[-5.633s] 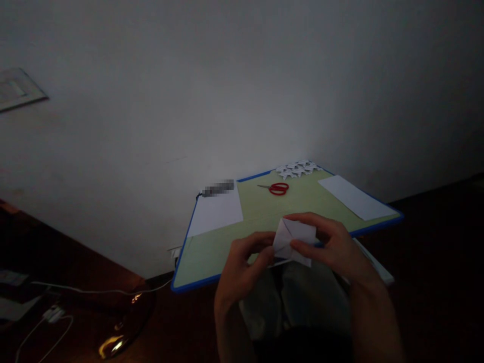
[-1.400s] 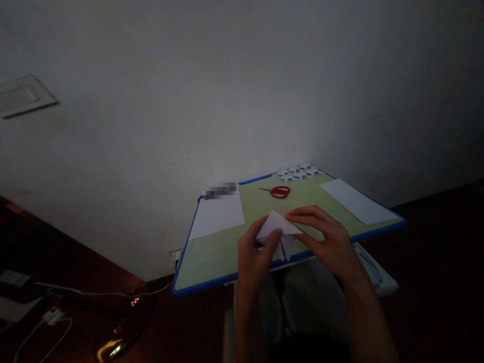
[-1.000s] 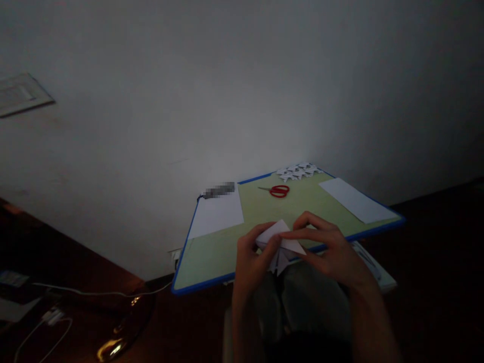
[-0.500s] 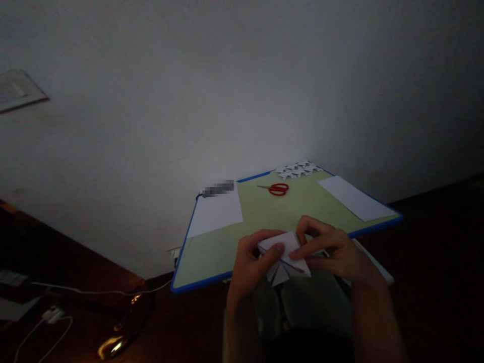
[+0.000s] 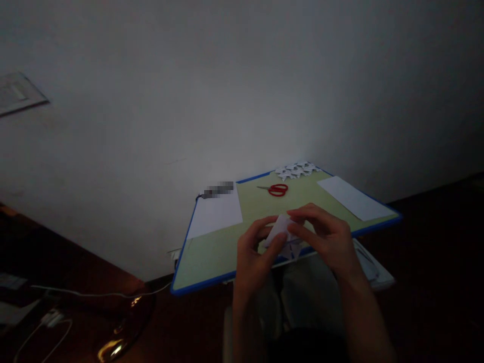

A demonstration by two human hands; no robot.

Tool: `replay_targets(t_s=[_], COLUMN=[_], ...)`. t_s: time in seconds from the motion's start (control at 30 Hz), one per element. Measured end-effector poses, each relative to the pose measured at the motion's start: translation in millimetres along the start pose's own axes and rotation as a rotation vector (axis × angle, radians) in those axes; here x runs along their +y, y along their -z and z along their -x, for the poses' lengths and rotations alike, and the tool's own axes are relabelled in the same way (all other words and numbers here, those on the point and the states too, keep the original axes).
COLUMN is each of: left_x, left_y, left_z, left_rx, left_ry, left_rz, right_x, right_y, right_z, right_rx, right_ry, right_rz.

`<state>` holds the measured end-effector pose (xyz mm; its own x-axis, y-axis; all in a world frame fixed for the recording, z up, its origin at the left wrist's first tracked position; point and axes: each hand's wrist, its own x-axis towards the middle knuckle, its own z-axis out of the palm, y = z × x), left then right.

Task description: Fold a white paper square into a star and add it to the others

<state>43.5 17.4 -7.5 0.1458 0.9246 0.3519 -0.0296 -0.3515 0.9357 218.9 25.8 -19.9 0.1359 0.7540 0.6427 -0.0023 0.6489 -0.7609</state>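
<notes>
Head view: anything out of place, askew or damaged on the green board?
Nothing stands out. The left hand and right hand pinch a folded paper above the board; red scissors, left sheet, right sheet and folded pieces lie tidy. Dim light hides detail.

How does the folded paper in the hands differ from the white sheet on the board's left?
The folded paper is creased into a small pointed shape; the white sheet is a flat rectangle. The folded paper is pinched between the left hand and the right hand over the near edge of the board; the white sheet lies untouched on it. Both are white paper.
</notes>
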Motion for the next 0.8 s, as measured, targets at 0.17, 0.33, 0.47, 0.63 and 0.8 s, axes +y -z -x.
replay_targets(t_s=[0.17,0.33,0.47,0.63,0.8], left_x=[3,3,1,0,0], left_y=[-4.5,-9.2,-8.7,-5.9,-4.2], left_z=[-2,-3,0,2,2], left_rx=[0.067,0.166,0.194,0.187,0.166], left_ry=[-0.062,-0.125,-0.122,-0.128,-0.141], left_rz=[0.006,0.023,0.035,-0.004,-0.017], right_x=[-7,-8,-10,-15,-16], right_y=[-8,-11,-10,-11,-10], right_z=[-1,2,4,4,4], right_rx=[0.036,0.025,0.002,0.003,0.003], right_ry=[0.067,0.091,0.124,0.136,0.136], right_rz=[0.092,0.091,0.099,0.106,0.102])
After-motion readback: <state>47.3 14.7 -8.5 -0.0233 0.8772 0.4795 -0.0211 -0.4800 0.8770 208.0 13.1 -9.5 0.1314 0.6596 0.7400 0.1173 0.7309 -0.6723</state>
